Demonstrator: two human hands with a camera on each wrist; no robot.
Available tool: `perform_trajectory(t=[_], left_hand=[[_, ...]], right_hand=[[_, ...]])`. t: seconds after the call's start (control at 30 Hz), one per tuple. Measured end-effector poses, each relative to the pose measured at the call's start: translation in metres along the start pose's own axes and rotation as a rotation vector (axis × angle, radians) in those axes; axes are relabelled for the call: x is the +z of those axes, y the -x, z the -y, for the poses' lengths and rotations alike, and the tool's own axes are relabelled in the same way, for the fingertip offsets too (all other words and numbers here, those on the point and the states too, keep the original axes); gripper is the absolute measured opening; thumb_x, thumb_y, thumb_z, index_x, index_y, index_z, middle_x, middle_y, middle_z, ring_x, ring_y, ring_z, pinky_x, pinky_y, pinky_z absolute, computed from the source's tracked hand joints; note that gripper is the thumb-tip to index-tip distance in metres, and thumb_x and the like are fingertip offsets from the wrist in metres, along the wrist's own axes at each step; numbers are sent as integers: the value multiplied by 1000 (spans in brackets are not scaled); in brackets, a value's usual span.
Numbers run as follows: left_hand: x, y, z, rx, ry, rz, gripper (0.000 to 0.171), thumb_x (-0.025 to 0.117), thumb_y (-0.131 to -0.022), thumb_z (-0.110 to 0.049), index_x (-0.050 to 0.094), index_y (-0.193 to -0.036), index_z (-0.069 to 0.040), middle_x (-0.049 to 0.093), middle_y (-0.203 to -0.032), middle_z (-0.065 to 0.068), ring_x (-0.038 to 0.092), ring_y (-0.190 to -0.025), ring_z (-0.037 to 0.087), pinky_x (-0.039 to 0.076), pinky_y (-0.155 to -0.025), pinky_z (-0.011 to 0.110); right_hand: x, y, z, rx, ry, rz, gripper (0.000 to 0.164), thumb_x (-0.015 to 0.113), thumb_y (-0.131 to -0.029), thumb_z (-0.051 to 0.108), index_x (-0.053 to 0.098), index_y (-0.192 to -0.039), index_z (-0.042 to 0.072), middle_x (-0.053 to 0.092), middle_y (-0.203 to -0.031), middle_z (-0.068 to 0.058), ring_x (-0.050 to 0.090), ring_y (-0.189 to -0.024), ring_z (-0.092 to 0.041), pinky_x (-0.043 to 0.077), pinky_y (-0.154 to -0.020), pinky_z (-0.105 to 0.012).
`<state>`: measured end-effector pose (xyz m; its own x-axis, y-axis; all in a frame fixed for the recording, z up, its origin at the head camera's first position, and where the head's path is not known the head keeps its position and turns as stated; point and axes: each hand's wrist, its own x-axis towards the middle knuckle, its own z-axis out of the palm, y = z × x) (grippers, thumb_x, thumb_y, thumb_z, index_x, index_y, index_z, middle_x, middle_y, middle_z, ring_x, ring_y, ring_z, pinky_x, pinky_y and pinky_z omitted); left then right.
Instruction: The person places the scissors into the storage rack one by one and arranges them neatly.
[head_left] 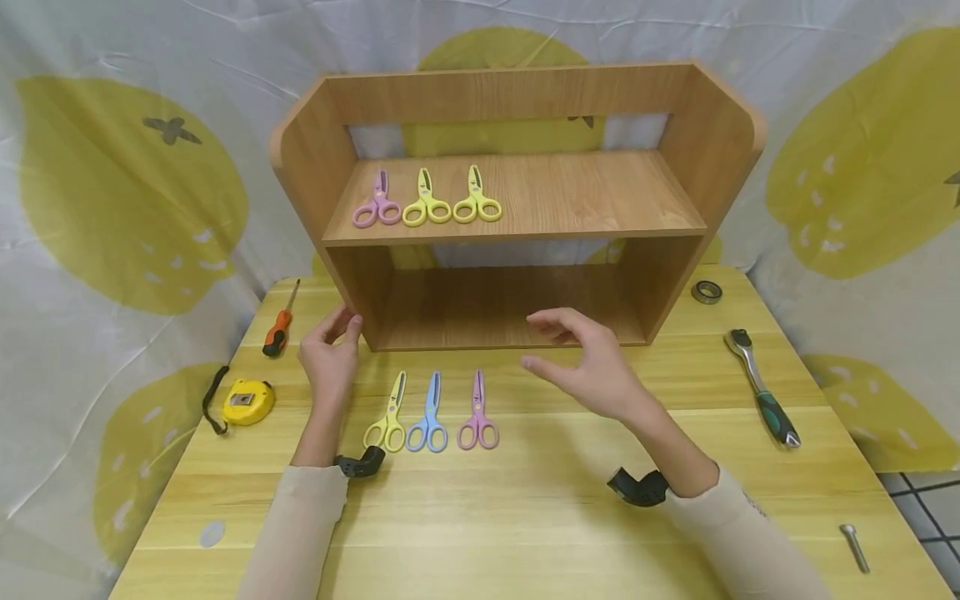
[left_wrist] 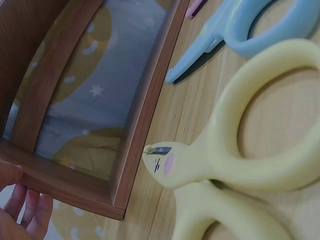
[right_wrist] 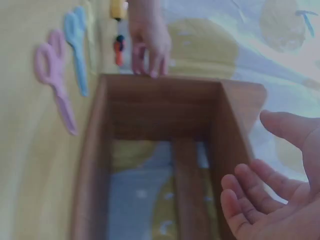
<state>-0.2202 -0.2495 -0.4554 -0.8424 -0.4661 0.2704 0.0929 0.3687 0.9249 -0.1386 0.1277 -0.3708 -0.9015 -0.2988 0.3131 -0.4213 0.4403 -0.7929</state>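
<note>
A two-tier wooden shelf [head_left: 517, 235] stands at the back of the table. My left hand [head_left: 330, 346] touches its lower left side with relaxed fingers, the thumb by the front edge; the left wrist view shows fingertips [left_wrist: 45, 207] along the side panel. In front of the shelf's lower right, my right hand [head_left: 588, 367] hovers with curved, spread fingers, holding nothing. Yellow scissors [head_left: 393, 417], blue scissors [head_left: 431, 417] and purple scissors [head_left: 478, 417] lie in a row between the hands. On the upper shelf board rest purple scissors [head_left: 379, 200] and two yellow pairs [head_left: 426, 200].
To the left lie a screwdriver [head_left: 280, 325], a yellow tape measure [head_left: 247, 402] and a grey washer [head_left: 212, 533]. At right are a ring-shaped bearing [head_left: 707, 292], a ratchet wrench [head_left: 761, 387] and a bolt [head_left: 855, 547]. Lemon-printed cloth [head_left: 127, 192] hangs around the table.
</note>
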Motion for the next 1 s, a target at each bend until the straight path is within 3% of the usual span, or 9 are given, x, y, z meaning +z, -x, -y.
perform_trajectory(t=[0.37, 0.53, 0.77, 1.0], left_hand=[[0, 0, -2, 4, -9, 0, 34, 74, -97, -24, 73, -131, -24, 77, -121, 3, 71, -104, 9, 51, -105, 42], [1, 1, -2, -8, -14, 0, 34, 73, -97, -25, 72, -132, -26, 77, -122, 2, 70, -103, 8, 51, -105, 43], [0, 1, -2, -15, -32, 1, 35, 73, -98, -27, 72, -132, -26, 76, -122, 1, 70, -104, 9, 51, -100, 31], [-1, 1, -2, -16, -15, 4, 35, 73, -97, -27, 72, -133, -25, 76, -123, 2, 70, -106, 12, 51, -105, 43]], right_hand=[[54, 32, -32, 71, -129, 170, 52, 84, -88, 25, 62, -134, 11, 67, -132, -7, 64, -122, -31, 56, -99, -41], [71, 37, -43, 129, -171, 184, 56, 85, -87, 25, 62, -134, 8, 67, -130, -14, 63, -119, -35, 56, -98, -45], [88, 40, -52, 206, -175, 202, 58, 86, -85, 21, 61, -134, 2, 68, -124, -14, 63, -115, -31, 55, -98, -46], [101, 40, -58, 234, -121, 204, 61, 90, -81, 28, 64, -132, 7, 69, -119, -8, 62, -108, -22, 54, -92, -39]])
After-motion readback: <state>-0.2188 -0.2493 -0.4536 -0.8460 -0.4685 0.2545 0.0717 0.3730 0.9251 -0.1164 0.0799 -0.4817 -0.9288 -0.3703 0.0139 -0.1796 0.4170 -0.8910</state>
